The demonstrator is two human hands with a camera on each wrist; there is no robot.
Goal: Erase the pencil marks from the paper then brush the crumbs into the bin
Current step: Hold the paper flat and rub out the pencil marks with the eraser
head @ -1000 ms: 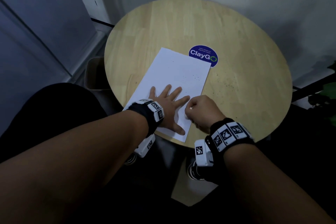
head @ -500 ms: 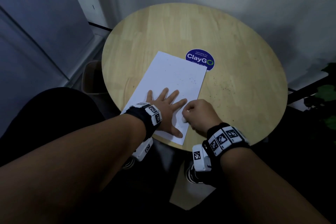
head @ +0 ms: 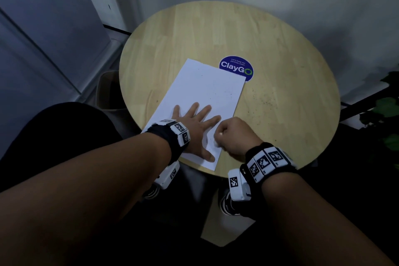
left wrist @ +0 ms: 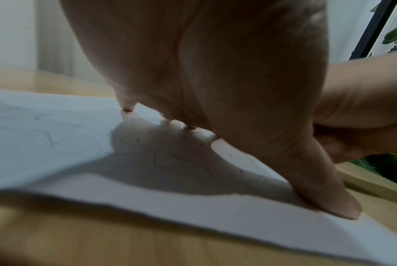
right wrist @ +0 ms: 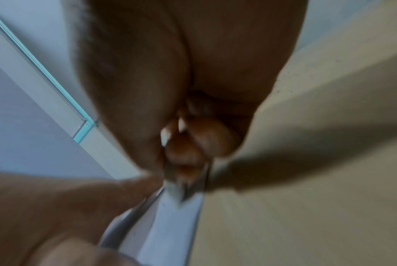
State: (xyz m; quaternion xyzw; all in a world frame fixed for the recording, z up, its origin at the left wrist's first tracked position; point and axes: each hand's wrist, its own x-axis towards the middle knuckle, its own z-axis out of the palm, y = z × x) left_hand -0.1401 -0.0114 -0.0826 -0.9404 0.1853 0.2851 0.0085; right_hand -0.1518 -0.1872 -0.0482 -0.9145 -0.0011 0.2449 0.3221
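**Erasing at the near right corner**

My left hand (head: 195, 130) lies flat, fingers spread, pinning the paper (head: 207, 93) to the tabletop (head: 280, 49). My right hand (head: 234, 134) is curled tight on a small white eraser (head: 219, 134) just beside it. The sheet's long axis runs away to the far right; the bin (head: 108, 93) stands off the tabletop's left edge, nearer my left hand.

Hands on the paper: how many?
2. The left hand lies flat with spread fingers on the paper, near its close end. The right hand, curled round a small white eraser, works at the paper's right edge beside it.
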